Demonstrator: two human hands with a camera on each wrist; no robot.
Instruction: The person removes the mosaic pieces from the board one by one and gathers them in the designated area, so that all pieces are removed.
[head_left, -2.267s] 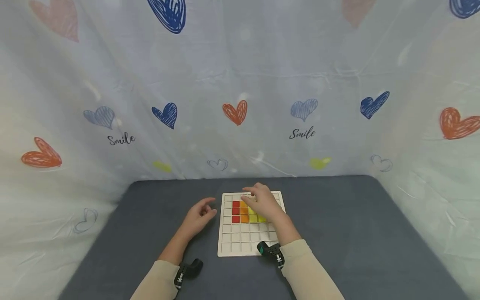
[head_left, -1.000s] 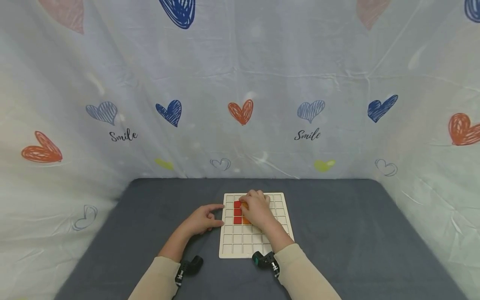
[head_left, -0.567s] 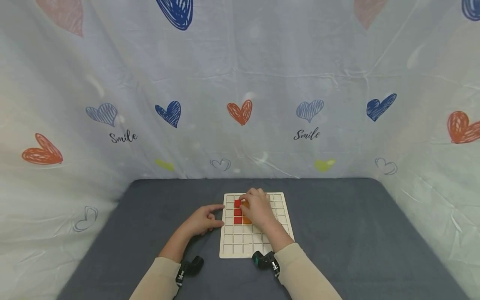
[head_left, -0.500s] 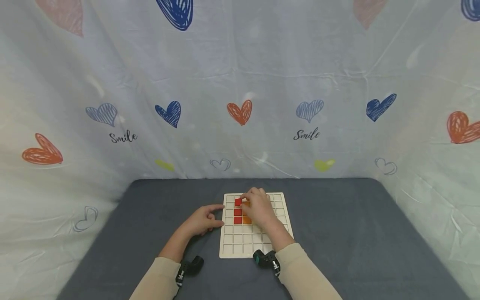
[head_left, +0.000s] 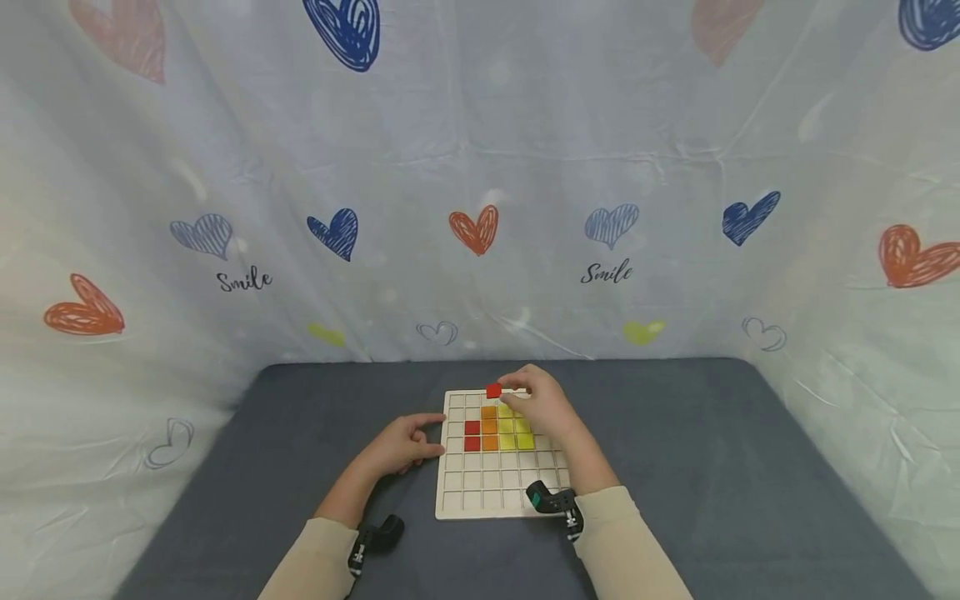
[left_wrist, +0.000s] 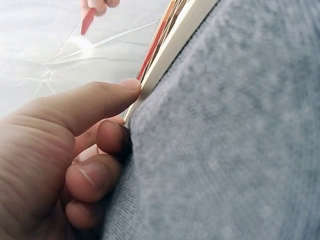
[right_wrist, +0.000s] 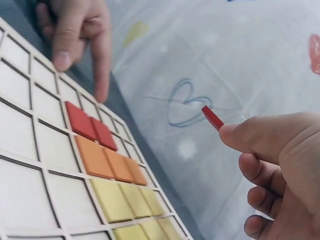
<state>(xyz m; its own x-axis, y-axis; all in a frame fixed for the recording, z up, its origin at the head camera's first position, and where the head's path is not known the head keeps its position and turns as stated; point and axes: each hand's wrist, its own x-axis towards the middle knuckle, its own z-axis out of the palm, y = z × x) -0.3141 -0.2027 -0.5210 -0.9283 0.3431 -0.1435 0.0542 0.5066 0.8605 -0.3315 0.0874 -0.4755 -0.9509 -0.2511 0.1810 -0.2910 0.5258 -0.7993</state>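
A pale wooden grid board [head_left: 481, 501] lies on the dark table. My right hand [head_left: 545, 406] pinches a small red square tile [head_left: 492, 391] between thumb and finger, lifted above the board's far edge; the right wrist view shows this red tile [right_wrist: 212, 118] edge-on. My left hand [head_left: 397, 444] touches the board's left edge with the thumb and index finger spread apart, its other fingers bent in. Two red tiles [right_wrist: 92, 126] remain in the grid, beside a column of orange tiles [head_left: 490, 428] and several yellow tiles [head_left: 516, 433], some partly covered by my right hand in the head view.
A dark grey cloth-like surface covers the table [head_left: 322, 400]. Behind it hangs a pale curtain [head_left: 525, 100] printed with hearts and the word Smile. Each wrist carries a small black camera, such as the left wrist camera [head_left: 385, 534].
My right hand has come down to the board, taken the topmost red tile out of its cell, and lifted it up and right. My left hand has moved in to the board's edge.
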